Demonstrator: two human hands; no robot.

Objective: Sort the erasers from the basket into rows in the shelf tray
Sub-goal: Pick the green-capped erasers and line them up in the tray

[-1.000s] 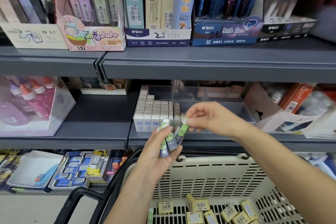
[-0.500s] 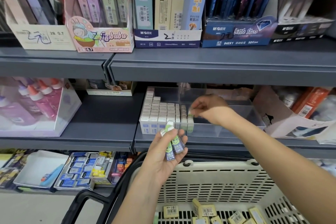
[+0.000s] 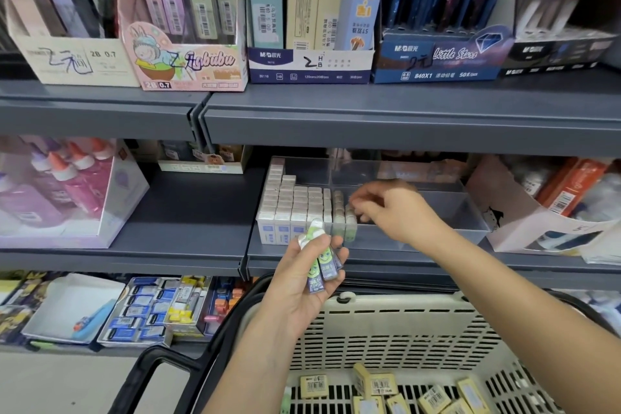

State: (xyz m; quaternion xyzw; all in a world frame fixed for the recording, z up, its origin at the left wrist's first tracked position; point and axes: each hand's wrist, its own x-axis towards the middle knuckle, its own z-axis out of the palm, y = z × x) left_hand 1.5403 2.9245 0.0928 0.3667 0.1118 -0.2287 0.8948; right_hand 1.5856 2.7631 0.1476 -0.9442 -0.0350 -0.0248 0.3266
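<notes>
A clear shelf tray (image 3: 437, 240) sits on the middle shelf. Rows of white erasers (image 3: 289, 205) fill its left side, with two short rows of green-sleeved erasers (image 3: 338, 212) next to them. My right hand (image 3: 393, 212) reaches into the tray, its fingertips pinching the top of the rearmost eraser (image 3: 351, 212) in the right-hand green row. My left hand (image 3: 302, 282) hovers in front of the tray above the basket and grips a few green and purple erasers (image 3: 319, 267). The beige basket (image 3: 386, 329) below holds several yellow erasers (image 3: 379, 383).
The basket's black handle (image 3: 161, 366) juts out at lower left. A glue-bottle box (image 3: 67, 191) stands left on the middle shelf, a tilted white carton (image 3: 524, 212) right of the tray. The upper shelf edge (image 3: 403, 124) overhangs the tray. The tray's right part holds nothing.
My right hand carried one eraser from my left hand's bunch into the tray and set it at the green row. My left hand stayed in place with fewer erasers.
</notes>
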